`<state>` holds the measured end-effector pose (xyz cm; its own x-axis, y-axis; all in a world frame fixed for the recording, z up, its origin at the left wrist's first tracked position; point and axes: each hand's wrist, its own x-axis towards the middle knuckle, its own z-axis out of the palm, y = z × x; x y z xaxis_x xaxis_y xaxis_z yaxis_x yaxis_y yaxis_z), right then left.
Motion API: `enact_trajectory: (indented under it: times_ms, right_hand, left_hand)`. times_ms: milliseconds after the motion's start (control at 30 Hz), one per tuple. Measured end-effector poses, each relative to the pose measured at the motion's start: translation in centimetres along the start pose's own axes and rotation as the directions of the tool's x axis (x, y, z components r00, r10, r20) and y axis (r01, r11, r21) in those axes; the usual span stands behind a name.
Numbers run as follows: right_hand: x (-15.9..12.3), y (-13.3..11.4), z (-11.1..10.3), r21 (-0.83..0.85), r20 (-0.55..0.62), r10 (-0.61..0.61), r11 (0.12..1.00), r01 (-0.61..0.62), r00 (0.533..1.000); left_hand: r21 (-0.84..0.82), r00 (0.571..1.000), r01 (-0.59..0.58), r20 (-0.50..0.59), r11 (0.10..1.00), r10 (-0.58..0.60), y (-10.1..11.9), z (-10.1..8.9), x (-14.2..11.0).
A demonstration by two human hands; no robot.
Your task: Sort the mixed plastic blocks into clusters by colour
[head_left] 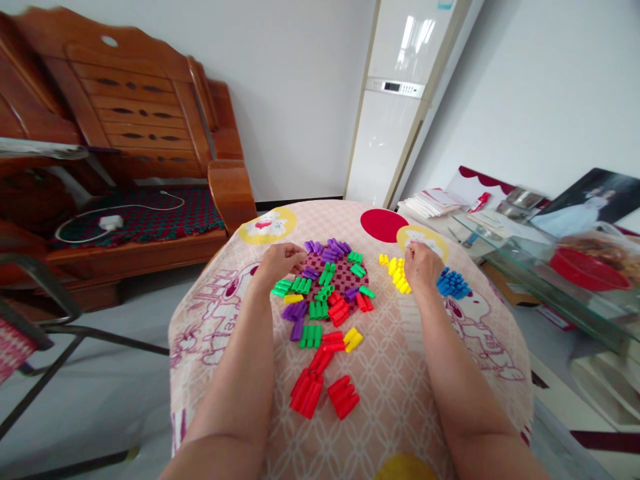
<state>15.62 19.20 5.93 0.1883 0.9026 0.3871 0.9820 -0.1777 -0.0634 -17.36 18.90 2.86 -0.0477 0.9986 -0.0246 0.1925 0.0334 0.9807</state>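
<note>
Plastic toy pieces shaped like short joined tubes lie on a round table with a patterned cloth [380,393]. My left hand [281,262] is over the left side of the mixed pile, fingers slightly bent and apart, with nothing seen in them. Near it are purple pieces [334,251] and green pieces [301,286]. My right hand [421,265] is closed, fingertips pinched, between a heap of yellow pieces [399,275] and a heap of blue pieces [453,284]. What it holds, if anything, is hidden. Red pieces [307,393] lie closer to me.
A wooden bench [145,113] with a white charger and cable [111,223] stands at the left. A metal-framed chair [75,327] is at the lower left. On the right, a glass-topped table [525,267] carries papers, a red bowl [590,268] and a photo. A white cabinet-like appliance [385,127] stands behind.
</note>
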Motion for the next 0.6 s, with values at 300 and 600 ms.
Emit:
enact_trajectory:
  times_ms: [300, 600]
  right_hand:
    - [4.2, -4.0, 2.0, -0.125, 0.438, -0.26, 0.93, 0.345, 0.86]
    - [4.5, -3.8, 2.4, 0.05, 0.444, -0.478, 0.858, 0.511, 0.758]
  left_hand:
    - [0.024, 1.0, -0.001, -0.005, 1.0, 0.001, -0.1, 0.2, -0.1]
    - [0.041, 1.0, 0.007, 0.005, 0.999, -0.007, 0.0, 0.3, 0.0]
